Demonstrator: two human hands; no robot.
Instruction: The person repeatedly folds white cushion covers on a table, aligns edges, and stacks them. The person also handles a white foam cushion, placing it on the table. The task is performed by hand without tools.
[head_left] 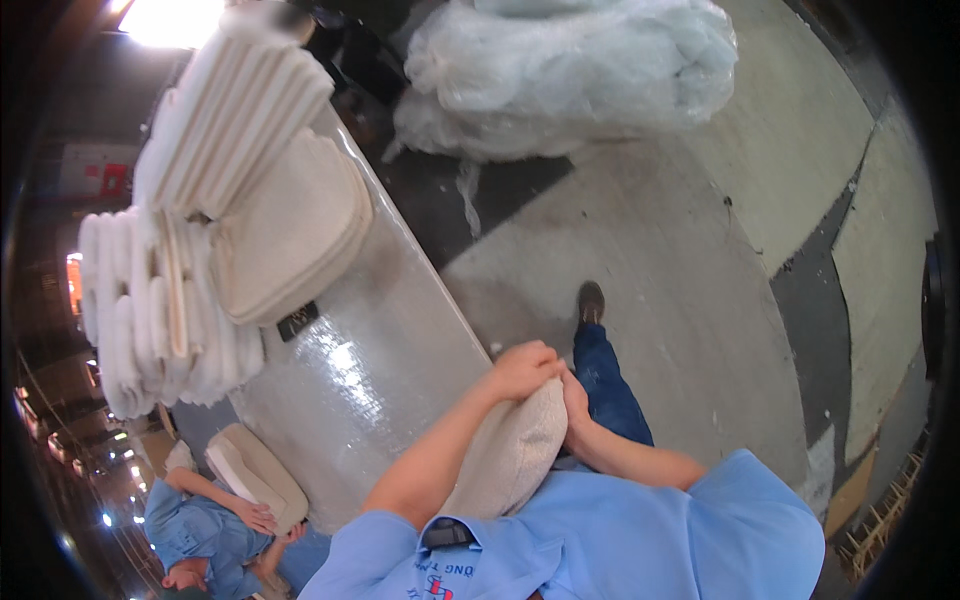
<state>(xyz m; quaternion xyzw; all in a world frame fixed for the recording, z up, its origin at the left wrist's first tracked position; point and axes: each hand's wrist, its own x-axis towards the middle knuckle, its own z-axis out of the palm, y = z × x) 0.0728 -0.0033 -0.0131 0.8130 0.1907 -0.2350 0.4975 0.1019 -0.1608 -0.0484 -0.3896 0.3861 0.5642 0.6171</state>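
Observation:
A beige, fabric-covered cushion [512, 447] is held against my body, its narrow end pointing away from me. My left hand [525, 368] is closed on that end from the left, fingers curled. From the other side my right hand [574, 402] grips the same end, and the two hands nearly meet there. The cushion's near part is hidden behind my left forearm and shirt. To the left, a pile of similar beige cushions [295, 225] lies on the shiny grey table [400, 350].
Tall stacks of whitish pads [165, 310] stand at the table's left side. Across the table's near left end, a person in blue holds another beige cushion [255, 475]. A large plastic-wrapped bundle [570, 75] lies on the floor ahead, with flat sheets [680, 270] on the floor at right.

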